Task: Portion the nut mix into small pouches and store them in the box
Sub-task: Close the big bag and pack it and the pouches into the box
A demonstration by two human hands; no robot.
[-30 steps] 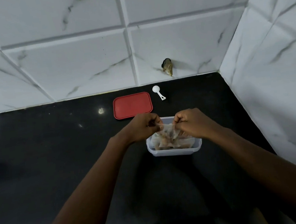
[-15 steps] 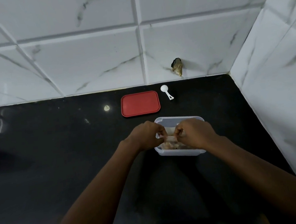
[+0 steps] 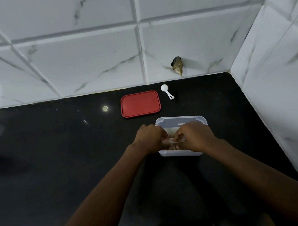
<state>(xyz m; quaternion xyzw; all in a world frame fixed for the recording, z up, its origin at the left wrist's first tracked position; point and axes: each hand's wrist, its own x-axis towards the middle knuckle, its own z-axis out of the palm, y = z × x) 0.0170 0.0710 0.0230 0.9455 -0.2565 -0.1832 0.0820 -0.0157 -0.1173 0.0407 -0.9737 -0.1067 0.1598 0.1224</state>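
A clear plastic box [image 3: 179, 119] stands open on the black counter, with nut-filled pouches partly visible inside. Over its near half, my left hand [image 3: 151, 137] and my right hand [image 3: 195, 134] pinch the two ends of a small clear pouch [image 3: 173, 143] of nut mix, held low in the box. My hands hide most of the box's contents. The box's red lid [image 3: 140, 104] lies flat just behind and to the left. A small white scoop [image 3: 166, 90] lies beside the lid near the wall.
The black counter [image 3: 58, 158] ends at white marble-tiled walls at the back and on the right. A brown chipped hole [image 3: 177, 67] marks the back wall above the scoop. Open counter stretches to the left of the box.
Both hands have lowered the pouch from above the box down into it and moved closer together. The camera view has shifted slightly, so the box sits further right.
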